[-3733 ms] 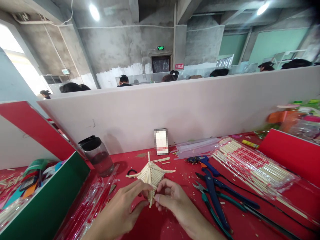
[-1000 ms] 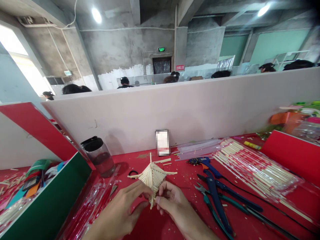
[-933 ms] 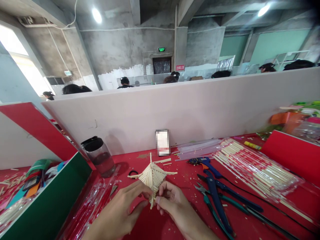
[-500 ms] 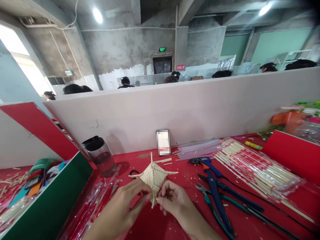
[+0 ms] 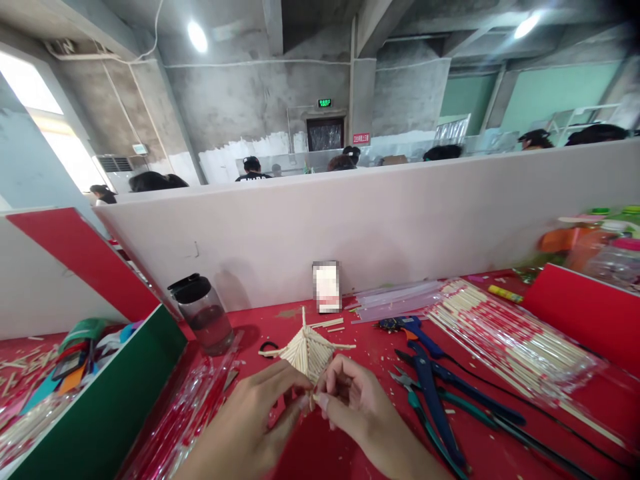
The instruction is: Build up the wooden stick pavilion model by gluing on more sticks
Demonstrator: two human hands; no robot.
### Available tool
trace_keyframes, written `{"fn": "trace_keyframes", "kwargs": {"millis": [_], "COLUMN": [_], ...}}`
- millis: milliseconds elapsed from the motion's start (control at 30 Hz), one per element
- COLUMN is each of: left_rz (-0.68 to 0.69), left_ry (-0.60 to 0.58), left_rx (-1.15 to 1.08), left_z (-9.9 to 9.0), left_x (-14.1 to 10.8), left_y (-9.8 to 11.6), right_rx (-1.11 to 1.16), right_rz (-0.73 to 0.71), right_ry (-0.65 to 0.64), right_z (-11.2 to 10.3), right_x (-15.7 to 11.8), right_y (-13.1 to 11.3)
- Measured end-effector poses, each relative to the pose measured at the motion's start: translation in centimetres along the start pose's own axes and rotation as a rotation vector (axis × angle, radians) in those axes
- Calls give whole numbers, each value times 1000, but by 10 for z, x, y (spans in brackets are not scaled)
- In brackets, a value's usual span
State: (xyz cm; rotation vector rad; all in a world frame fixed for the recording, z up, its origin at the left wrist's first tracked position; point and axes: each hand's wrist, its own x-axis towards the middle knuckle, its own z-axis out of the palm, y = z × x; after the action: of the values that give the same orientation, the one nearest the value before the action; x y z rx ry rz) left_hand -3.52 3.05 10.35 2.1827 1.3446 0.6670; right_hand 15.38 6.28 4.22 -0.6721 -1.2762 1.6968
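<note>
A star-like frame of pale wooden sticks point(image 5: 309, 350) rests on the red tabletop, its crossed sticks reaching out and slanting rows of short sticks filling the middle. Around its near arm, my left hand point(image 5: 265, 410) closes thumb and fingers; the fingers hide part of that arm. My right hand point(image 5: 353, 403) is pinched beside it, a small pale stick piece point(image 5: 316, 397) showing at the thumb tip. Both sets of fingertips nearly touch at the frame's near end.
Pliers point(image 5: 413, 393), a large blue-handled cutter point(image 5: 430, 393) and a glue gun point(image 5: 407, 325) lie right. Bagged sticks point(image 5: 515, 333) are beyond them. A dark-lidded bottle point(image 5: 203, 317) stands left, near a green panel point(image 5: 120, 393). A phone point(image 5: 327, 287) leans against the white partition point(image 5: 260, 247).
My right hand has moved slightly up and left, bringing its fingertips to those of my left hand over the near arm. The stick frame stays in about the same place.
</note>
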Motion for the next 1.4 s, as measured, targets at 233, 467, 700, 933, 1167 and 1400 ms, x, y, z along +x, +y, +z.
{"fn": "trace_keyframes", "kwargs": {"millis": [233,467,700,933,1167,1400], "left_rz": [-52,56,-98,-206,-154,-186], "left_ry": [23,-43,-12,-213,-214,-83], "left_rx": [74,35,-69,-452,-850,-998], "left_z": [-1,1,0,9,35,63], "left_x": [2,1,2,0,7,8], "left_y": [-8,-17,-26,-48,-52,-62], "right_rx": [-11,18,70,59,34,-31], "right_rz": [67,97,96,95,93,74], "right_ry": [81,93,71,89,86,103], "right_z": [-2,2,3,2,3,1], "right_x": [7,10,8,11,10,10], "right_y": [19,25,25,34,28,27]}}
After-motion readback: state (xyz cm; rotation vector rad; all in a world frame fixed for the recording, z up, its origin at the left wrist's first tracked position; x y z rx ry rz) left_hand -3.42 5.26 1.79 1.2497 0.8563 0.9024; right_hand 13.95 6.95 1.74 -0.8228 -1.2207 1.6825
